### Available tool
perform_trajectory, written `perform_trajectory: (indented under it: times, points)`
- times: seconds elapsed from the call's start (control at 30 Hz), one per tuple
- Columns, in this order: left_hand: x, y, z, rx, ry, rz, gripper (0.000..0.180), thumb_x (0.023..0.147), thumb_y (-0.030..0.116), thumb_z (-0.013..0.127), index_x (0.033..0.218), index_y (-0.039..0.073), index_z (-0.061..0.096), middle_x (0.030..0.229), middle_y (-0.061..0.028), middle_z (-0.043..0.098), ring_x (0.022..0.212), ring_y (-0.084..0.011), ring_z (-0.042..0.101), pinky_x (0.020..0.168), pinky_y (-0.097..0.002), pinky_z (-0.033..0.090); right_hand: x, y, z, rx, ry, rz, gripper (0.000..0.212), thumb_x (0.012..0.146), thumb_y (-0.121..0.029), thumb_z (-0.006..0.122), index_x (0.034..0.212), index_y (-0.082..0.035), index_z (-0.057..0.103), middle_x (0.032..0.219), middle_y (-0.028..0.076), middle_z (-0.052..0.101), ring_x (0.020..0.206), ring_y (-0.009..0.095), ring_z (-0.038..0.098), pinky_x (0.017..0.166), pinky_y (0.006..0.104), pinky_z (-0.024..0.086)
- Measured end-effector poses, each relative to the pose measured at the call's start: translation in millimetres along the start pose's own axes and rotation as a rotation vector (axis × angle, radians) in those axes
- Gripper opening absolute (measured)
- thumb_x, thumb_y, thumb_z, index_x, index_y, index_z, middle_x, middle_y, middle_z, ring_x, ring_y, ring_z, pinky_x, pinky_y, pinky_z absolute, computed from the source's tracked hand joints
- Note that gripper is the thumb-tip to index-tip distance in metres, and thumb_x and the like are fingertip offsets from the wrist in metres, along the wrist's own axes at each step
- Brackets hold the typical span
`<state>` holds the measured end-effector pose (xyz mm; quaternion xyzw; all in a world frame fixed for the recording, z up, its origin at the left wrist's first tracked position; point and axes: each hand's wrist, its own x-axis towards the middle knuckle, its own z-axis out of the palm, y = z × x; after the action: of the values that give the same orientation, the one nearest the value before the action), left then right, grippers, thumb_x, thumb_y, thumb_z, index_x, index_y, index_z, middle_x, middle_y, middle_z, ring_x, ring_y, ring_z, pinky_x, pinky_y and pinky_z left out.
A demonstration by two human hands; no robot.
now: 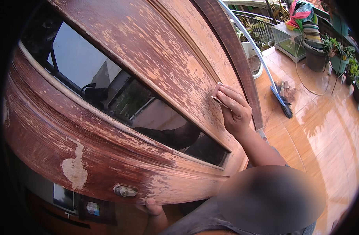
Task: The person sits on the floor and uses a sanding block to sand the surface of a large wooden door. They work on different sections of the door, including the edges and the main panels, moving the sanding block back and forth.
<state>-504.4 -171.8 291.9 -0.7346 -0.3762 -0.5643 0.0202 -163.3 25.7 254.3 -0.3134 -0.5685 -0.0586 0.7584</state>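
Observation:
A large wooden door (175, 58), its reddish-brown finish worn off in patches to pale wood, slants across the view. My right hand (236, 111) pinches a small folded piece of sandpaper (216, 91) against the bare wood beside the glass pane. Its fingers lie together over the sandpaper, which shows only at one edge. At the door's lower edge, my left hand (153, 207) grips the wood, thumb on the near face and the other fingers hidden behind. A metal lock knob (126, 190) sits just left of that thumb.
Dark reflective glass (120, 96) fills the door's long opening. On the tiled floor (312, 137) to the right lies a broom head (283, 103) with a blue handle, by brown debris. Potted plants (340, 55) and a glass tank (288, 39) stand farther back.

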Motion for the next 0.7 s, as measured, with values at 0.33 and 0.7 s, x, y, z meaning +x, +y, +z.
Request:
perform_trajectory:
  times: [0.33, 0.7]
  points:
    - [-2, -9, -7, -0.149, -0.088, 0.021, 0.079, 0.101, 0.042, 0.041, 0.159, -0.006, 0.020, 0.164, -0.0320, 0.020, 0.150, -0.0373, 0.033, 0.119, -0.0536, 0.035, -36, -10, 9, -0.079, -0.139, -0.039, 0.037, 0.095, -0.001, 0.067, 0.131, -0.007, 0.068, 0.139, 0.016, 0.065, 0.140, 0.032, 0.053, 0.123, 0.0514, 0.032]
    - [6, -19, 8, -0.133, -0.064, 0.009, 0.079, 0.100, 0.041, 0.042, 0.159, -0.006, 0.020, 0.164, -0.0313, 0.021, 0.150, -0.0380, 0.033, 0.119, -0.0539, 0.034, -2, -11, 3, 0.029, -0.154, -0.097, 0.040, 0.096, -0.005, 0.067, 0.135, -0.013, 0.065, 0.140, 0.012, 0.066, 0.139, 0.030, 0.055, 0.123, 0.0530, 0.029]
